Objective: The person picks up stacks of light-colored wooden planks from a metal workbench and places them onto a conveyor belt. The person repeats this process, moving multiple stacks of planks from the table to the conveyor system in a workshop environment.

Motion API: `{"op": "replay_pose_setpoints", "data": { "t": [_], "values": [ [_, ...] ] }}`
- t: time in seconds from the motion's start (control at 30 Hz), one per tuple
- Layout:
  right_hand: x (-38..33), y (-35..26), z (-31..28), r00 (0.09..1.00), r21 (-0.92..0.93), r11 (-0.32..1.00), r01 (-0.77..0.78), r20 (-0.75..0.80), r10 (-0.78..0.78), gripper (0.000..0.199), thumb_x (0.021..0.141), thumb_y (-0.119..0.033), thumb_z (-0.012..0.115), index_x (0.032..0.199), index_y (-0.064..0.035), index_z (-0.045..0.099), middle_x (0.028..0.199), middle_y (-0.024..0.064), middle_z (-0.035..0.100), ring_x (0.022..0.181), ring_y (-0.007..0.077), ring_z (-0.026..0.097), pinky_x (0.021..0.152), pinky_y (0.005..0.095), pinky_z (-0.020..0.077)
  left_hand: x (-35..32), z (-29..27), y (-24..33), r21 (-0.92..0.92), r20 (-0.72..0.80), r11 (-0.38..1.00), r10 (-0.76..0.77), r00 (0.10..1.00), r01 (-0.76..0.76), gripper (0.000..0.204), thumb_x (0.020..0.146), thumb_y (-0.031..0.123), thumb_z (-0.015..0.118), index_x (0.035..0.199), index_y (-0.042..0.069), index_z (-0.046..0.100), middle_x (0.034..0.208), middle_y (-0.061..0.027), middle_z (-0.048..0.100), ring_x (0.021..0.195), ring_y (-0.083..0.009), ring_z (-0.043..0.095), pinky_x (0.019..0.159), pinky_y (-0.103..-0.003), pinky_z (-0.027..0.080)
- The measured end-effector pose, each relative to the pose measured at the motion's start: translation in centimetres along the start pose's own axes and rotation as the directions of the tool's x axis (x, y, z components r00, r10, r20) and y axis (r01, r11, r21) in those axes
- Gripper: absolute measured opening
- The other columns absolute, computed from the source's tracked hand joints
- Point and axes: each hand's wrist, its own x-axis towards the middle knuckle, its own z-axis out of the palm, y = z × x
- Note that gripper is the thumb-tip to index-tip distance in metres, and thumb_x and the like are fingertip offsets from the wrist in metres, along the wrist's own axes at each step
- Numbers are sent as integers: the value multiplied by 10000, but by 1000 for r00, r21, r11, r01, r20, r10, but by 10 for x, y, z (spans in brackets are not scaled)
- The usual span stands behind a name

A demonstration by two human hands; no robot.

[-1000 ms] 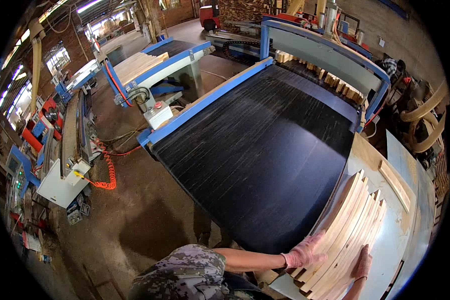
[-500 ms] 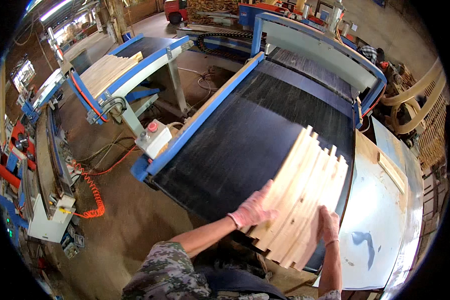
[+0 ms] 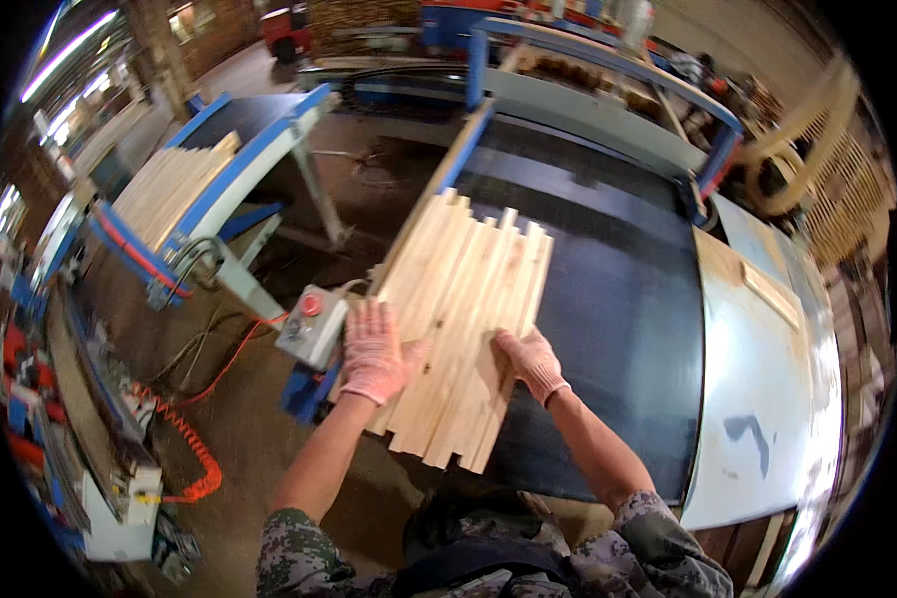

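A row of pale wooden strips (image 3: 458, 319) lies side by side on the left part of the black conveyor belt (image 3: 618, 349), its ends uneven. The near ends reach past the belt's front edge. My left hand (image 3: 374, 359), in a pinkish knit glove, lies along the row's left side with fingers stretched out and thumb over the wood. On the opposite side, my gloved right hand (image 3: 534, 365) grips the row's right edge; some of its fingers are hidden. Between them the hands hold the strips together.
A control box (image 3: 312, 324) with a red button sits by my left hand. At the belt's far end stands a blue-framed machine (image 3: 598, 125). A pale sheet-topped table (image 3: 757, 419) is on the right. More strips lie on another conveyor (image 3: 174, 189) at far left.
Both hands have moved the row of strips leftward across the belt, from its right side to its left rail. My view has also shifted a little.
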Motion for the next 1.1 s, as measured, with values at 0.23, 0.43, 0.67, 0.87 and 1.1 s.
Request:
{"op": "replay_pose_setpoints", "data": {
  "t": [0.23, 0.43, 0.67, 0.87, 1.1],
  "values": [
    [-103, 61, -47, 923, 302, 951, -66, 381, -56, 368, 1052, -439, 650, 1235, -121, 635, 1118, 29, 644, 1026, 173, 619, 859, 376, 544, -26, -24, 18, -446, -151, 889, 44, 988, -108, 723, 1056, 407, 643, 1557, -71, 437, 1615, -289, 456, 1534, -414, 403, 1285, -498, 311],
    [-353, 234, -58, 913, 666, 680, -306, 407, 13, 292, 1042, -411, 672, 1039, -119, 660, 884, -26, 564, 814, 117, 556, 737, 306, 489, -102, 14, 183, -978, 36, -154, 539, 841, 141, 524, 1079, 276, 589, 1446, -97, 577, 1395, -265, 660, 1307, -407, 626, 1154, -494, 499],
    [-699, 449, -43, 118, 772, 461, -439, -459, 881, 574, 999, -472, 656, 1341, -12, 700, 1132, 110, 724, 914, 193, 644, 854, 356, 534, -318, 24, 503, -882, 325, 304, 946, 0, 359, 731, 1026, 485, 687, 1418, -126, 591, 1326, -261, 692, 1231, -357, 688, 1098, -473, 536],
    [-866, 486, -30, -121, 892, 396, 219, -378, 918, 599, 1013, -465, 711, 1469, -81, 650, 1200, 68, 718, 948, 195, 652, 822, 381, 550, -470, 22, 676, -900, 290, 374, 898, -332, 223, 474, 1050, 217, 700, 1420, -72, 633, 1324, -155, 718, 1197, -231, 689, 1092, -372, 522],
    [-910, 528, -51, 87, 490, 159, 857, -442, 893, 321, 1044, -350, 707, 1232, -92, 677, 958, 2, 595, 750, 126, 534, 633, 298, 458, -633, 49, 792, -865, 408, 502, 697, -590, -4, 434, 1008, 172, 749, 1358, -74, 670, 1216, -100, 740, 1123, -199, 671, 1016, -334, 524]
  ]
}}
